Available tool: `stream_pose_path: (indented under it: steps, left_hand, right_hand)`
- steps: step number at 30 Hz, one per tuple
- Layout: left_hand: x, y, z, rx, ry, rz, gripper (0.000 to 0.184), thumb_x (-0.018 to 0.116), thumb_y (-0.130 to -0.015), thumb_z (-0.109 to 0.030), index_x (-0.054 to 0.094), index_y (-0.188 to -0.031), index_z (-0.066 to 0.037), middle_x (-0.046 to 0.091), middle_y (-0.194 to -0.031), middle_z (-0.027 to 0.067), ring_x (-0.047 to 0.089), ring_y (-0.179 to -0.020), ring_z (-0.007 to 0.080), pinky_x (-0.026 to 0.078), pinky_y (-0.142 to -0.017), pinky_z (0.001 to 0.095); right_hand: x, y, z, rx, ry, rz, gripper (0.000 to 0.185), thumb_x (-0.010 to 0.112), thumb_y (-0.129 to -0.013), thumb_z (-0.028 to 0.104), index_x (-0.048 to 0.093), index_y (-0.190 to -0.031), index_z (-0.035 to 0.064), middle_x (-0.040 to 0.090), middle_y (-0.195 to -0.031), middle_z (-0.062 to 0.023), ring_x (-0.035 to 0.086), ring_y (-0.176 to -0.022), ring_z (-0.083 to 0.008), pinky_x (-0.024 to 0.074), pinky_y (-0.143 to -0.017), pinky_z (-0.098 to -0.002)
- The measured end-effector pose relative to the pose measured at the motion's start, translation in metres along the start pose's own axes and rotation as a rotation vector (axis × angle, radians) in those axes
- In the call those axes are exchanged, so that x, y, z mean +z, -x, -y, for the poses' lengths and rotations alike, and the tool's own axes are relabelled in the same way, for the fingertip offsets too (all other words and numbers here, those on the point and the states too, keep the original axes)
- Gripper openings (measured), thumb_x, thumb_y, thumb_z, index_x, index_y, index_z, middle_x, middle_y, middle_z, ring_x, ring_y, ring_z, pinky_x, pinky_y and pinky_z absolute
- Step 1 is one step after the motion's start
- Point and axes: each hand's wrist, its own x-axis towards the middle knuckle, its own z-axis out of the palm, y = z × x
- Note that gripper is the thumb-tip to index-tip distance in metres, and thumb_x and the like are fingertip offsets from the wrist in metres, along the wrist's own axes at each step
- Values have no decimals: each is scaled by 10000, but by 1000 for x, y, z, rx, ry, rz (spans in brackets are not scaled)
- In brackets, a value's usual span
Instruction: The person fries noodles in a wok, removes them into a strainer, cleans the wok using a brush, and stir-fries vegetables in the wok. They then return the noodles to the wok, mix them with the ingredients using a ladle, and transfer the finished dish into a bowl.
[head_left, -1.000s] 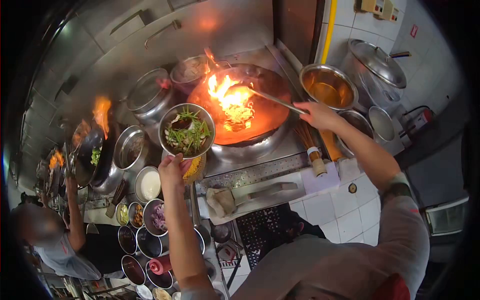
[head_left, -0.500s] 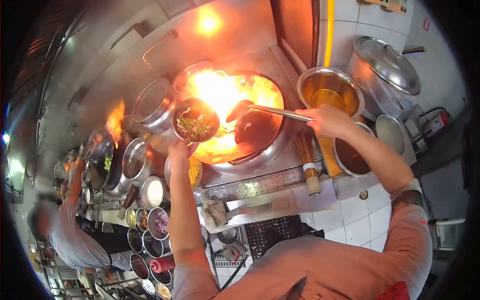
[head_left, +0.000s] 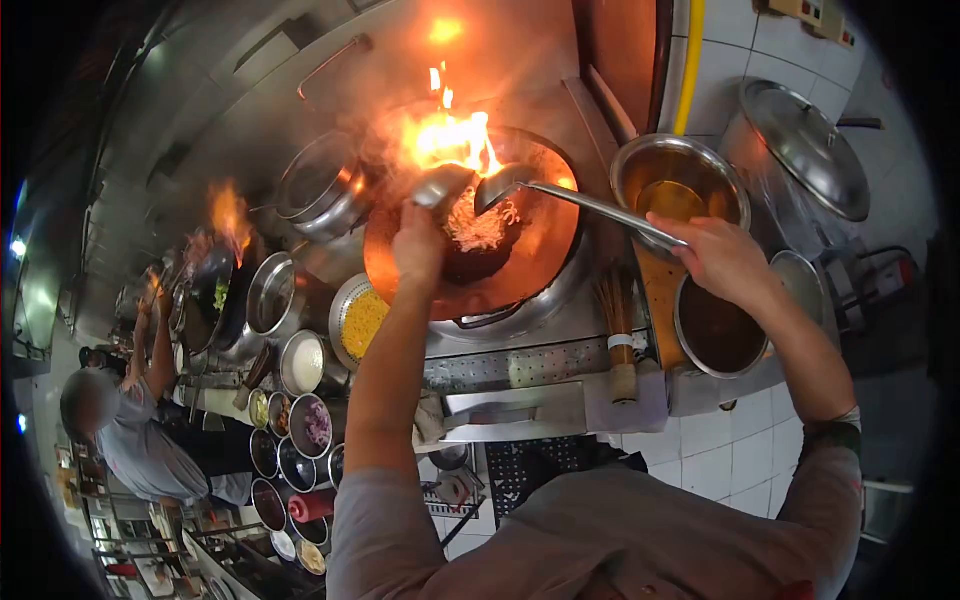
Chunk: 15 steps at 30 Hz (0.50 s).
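From my remote post I list: one left hand [head_left: 418, 245], arm stretched almost straight toward the far side, fingers closed on the near edge of a metal bowl [head_left: 440, 185], which tips over the wok [head_left: 545, 260]; one right hand [head_left: 720, 258], elbow bent and out to the right, forearm slanting far and left, fingers wrapped around the handle end of a ladle [head_left: 590, 205]; ladle head just right of the bowl, touching or apart I cannot tell; pale strips of food [head_left: 480, 222], inside the wok; flames [head_left: 445, 140], over its far side; one bamboo brush [head_left: 621, 352], near right of the wok
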Motion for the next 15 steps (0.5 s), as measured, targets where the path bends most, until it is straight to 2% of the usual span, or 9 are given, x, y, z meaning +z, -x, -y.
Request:
stream_pose_path:
  steps: [2, 3, 5, 8, 10, 11, 12, 13, 15]
  left_hand:
    - [8, -5, -9, 53, -127, 40, 236, 530, -914, -95, 592, -1132, -29, 696, -1128, 214, 735, -862, 376, 605, -758, 476]
    - [8, -10, -6, 15, -131, 85, 228, 530, -918, -97, 592, -1127, -28, 697, -1120, 211, 737, -858, 369, 605, -748, 474]
    - [-4, -18, -12, -66, -126, 183, 213, 529, -925, -100, 591, -1115, -28, 699, -1105, 207, 740, -851, 354, 606, -726, 472]
    - [-9, -34, 19, -7, 45, -179, 227, 595, -923, -131, 586, -1111, -5, 693, -1044, 228, 698, -886, 428, 566, -747, 531]
    - [-39, -31, 25, -7, 25, -389, 184, 547, -945, -94, 587, -1101, -5, 695, -987, 216, 694, -893, 414, 556, -742, 530]
    - [-55, -19, 14, -183, 139, -178, 166, 533, -951, -77, 585, -1087, 2, 689, -993, 233, 685, -901, 435, 555, -741, 537]
    - [-30, 1, 15, 28, 331, -265, 170, 579, -943, -111, 595, -1062, 9, 695, -987, 246, 686, -842, 454, 549, -714, 544]
    - [-17, 17, 5, -19, 204, -196, 168, 582, -938, -123, 604, -1049, 1, 702, -1008, 256, 687, -820, 458, 542, -718, 550]
    - [-19, 21, 1, -224, 140, -169, 161, 594, -932, -151, 620, -985, -1, 712, -991, 266, 684, -799, 468, 534, -726, 557]
  right_hand:
    - [1, -5, 5, 0, 28, -10, 496, 612, -955, 149, 573, -1443, 225, 681, -949, -187, 674, -896, -390, 538, -816, -515]
    - [12, -6, -3, -48, 61, -87, 493, 613, -953, 163, 577, -1441, 229, 659, -913, -175, 671, -877, -387, 535, -799, -517]
    - [6, -4, 0, -31, 66, -49, 490, 606, -959, 168, 575, -1444, 230, 660, -913, -179, 671, -881, -391, 535, -794, -511]
    - [4, 1, -5, -53, 80, -82, 489, 605, -964, 173, 572, -1448, 232, 664, -925, -187, 672, -883, -391, 532, -787, -510]
    - [2, 0, -6, -48, 65, -75, 493, 611, -964, 176, 568, -1452, 236, 669, -946, -196, 669, -880, -394, 531, -786, -510]
    - [-2, -4, -2, -28, 46, -41, 498, 616, -963, 179, 564, -1454, 240, 673, -962, -201, 666, -877, -398, 531, -787, -510]
    - [-2, -6, 3, -10, 24, 0, 502, 621, -962, 181, 561, -1457, 244, 676, -978, -206, 663, -874, -402, 531, -788, -511]
    - [6, -8, 5, -59, 6, -22, 500, 626, -963, 182, 560, -1457, 226, 674, -949, -186, 665, -857, -378, 533, -775, -491]
    - [31, -19, -6, -163, -19, -93, 498, 634, -965, 185, 556, -1457, 189, 670, -891, -146, 671, -823, -329, 536, -749, -453]
